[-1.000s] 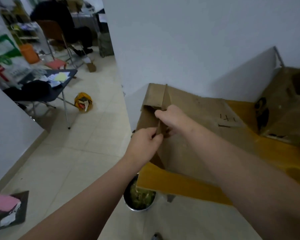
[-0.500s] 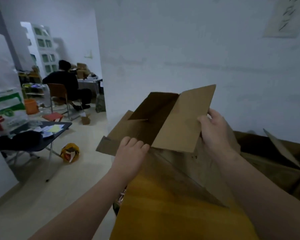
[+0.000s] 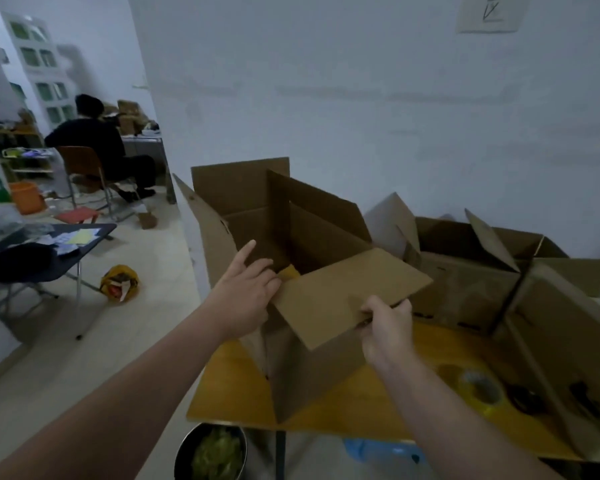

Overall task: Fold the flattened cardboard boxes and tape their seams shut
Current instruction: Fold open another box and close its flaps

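Observation:
A brown cardboard box (image 3: pixel 312 368) stands opened up on the yellow table (image 3: pixel 361 410), its top flaps raised. My right hand (image 3: pixel 385 327) grips the near flap (image 3: pixel 347 292), which tilts over the box's opening. My left hand (image 3: pixel 246 292) lies with straight fingers against the box's left rim, next to that flap's left corner. A roll of clear tape (image 3: pixel 478 389) lies on the table to the right of my right forearm.
Other opened cardboard boxes (image 3: pixel 465 271) crowd the table's right side against the white wall. A metal bowl of greens (image 3: pixel 212 452) sits on the floor below the table's edge. A person sits on a chair at far left, behind a dark folding table (image 3: pixel 49 251).
The box was lying flat on the table, then was lifted and opened out; now it stands squared on the table. My right hand has shifted to the near flap, my left to the left rim.

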A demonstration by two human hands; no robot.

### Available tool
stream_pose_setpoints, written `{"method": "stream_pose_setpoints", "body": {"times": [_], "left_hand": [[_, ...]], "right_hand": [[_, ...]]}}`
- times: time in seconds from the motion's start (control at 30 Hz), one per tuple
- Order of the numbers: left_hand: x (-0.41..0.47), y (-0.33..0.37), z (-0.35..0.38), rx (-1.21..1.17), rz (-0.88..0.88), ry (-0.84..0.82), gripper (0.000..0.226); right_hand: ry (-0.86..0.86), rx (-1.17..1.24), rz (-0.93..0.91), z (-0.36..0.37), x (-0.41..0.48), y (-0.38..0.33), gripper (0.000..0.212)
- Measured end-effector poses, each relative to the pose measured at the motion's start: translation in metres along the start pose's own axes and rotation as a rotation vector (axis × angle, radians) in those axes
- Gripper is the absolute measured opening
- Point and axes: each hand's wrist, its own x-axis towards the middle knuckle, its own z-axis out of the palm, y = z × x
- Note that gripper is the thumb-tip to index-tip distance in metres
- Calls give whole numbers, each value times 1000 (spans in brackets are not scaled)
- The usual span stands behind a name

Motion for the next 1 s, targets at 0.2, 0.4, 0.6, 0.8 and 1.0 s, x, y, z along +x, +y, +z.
{"method": "stream_pose_setpoints", "body": {"times": [0.2,0.4,0.6,0.8,1.0], "left_hand": [[-18,22,-4,-34,-59,-12,38],[-43,19,19,-62,-46,139,43],[-42,12,26,-88,72,114,50],[-45,1,47,-118,169,105,48],[-35,-17,67,-167,149,142,52]], "right_hand": [[14,-94,-4,-20,-11,6,75],[111,-1228,-547,-34,0,-24,93],[-249,-1345,-622,25,29,-57,74],[-256,-1603,-263,31,74,-16,94],[-138,-1638,-518,20,94,-21,19]]}}
